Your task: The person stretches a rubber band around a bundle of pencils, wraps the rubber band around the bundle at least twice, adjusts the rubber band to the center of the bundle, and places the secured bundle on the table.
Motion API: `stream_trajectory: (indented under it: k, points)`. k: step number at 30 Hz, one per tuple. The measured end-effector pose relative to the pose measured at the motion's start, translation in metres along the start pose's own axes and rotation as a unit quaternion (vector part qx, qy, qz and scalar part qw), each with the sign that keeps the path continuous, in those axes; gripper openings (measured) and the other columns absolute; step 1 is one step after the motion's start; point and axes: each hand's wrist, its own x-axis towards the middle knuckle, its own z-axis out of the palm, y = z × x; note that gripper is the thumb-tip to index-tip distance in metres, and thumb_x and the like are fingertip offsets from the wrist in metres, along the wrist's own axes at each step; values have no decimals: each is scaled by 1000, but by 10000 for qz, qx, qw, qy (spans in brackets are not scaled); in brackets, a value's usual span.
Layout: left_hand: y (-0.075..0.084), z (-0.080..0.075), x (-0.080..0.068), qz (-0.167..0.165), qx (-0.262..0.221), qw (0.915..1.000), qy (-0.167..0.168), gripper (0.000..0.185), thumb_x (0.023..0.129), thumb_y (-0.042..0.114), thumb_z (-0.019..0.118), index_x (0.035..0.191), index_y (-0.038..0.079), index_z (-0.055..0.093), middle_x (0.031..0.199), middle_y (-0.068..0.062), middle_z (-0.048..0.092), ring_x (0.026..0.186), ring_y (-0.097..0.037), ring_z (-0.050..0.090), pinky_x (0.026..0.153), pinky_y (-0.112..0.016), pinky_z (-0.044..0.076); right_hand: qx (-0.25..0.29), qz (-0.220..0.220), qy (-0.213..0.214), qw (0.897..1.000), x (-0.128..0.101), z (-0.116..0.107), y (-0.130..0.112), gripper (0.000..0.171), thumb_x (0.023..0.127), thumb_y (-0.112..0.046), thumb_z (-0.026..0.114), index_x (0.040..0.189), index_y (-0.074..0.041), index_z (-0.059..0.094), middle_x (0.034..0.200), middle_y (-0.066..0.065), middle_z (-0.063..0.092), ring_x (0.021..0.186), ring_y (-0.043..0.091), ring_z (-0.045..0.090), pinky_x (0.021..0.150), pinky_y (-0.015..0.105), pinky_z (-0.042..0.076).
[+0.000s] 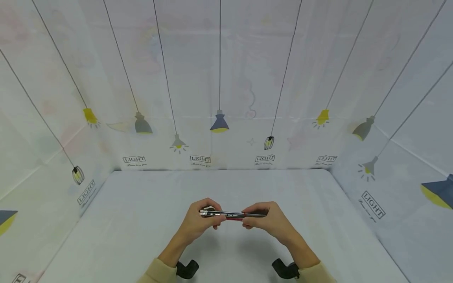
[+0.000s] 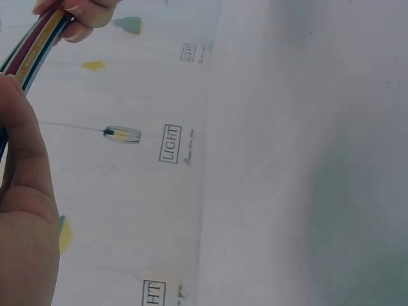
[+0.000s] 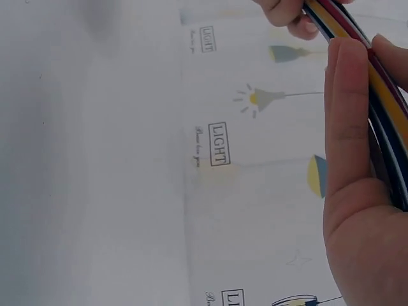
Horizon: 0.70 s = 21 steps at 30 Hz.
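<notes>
A slim bundle of several pencils [image 1: 231, 215] is held level above the white table by both hands. My left hand [image 1: 194, 223] grips its left part, where silvery pencil ends show. My right hand [image 1: 274, 221] pinches the right part between thumb and fingers. Close by the right fingertips, a dark red band [image 1: 245, 214] crosses the bundle. Dark, yellow and maroon pencil sides [image 2: 39, 48] appear in the left wrist view. The same stripes [image 3: 382, 80] run past my right thumb in the right wrist view. Parts of the bundle are hidden behind the fingers.
Beneath the hands spreads a white tabletop [image 1: 141, 204] bearing their soft shadows. White walls [image 1: 244, 78] printed with hanging lamps and LIGHT labels enclose its back and sides. Black wrist mounts [image 1: 187, 270] show at both sleeves.
</notes>
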Motion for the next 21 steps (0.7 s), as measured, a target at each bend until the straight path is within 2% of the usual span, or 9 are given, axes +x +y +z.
stream_trajectory:
  k: [6, 14, 21]
  points:
    - [-1, 1, -1, -179, -14, 9997, 193, 17, 94, 13, 75, 103, 3, 66, 83, -13, 64, 64, -19, 63, 62, -31, 55, -357, -64, 365, 9987, -3, 2, -1, 29, 86, -15, 83, 110, -4, 73, 97, 15, 74, 85, 28, 73, 80, 36, 59]
    - [-4, 7, 1, -133, -349, 9993, 50, 18, 93, 9, 75, 102, -1, 63, 86, -12, 62, 64, -17, 59, 60, -28, 52, -1042, -175, 587, 9927, -1, 8, -5, 27, 80, -21, 89, 103, -11, 79, 100, 8, 74, 85, 24, 71, 71, 32, 58]
    - [-1, 7, 2, -250, -332, 9990, 164, 19, 93, 11, 75, 102, -1, 65, 84, -13, 61, 63, -17, 59, 60, -28, 53, -860, -285, 579, 9942, -5, 7, -8, 26, 84, -17, 86, 107, -9, 77, 103, 9, 73, 84, 24, 71, 73, 33, 60]
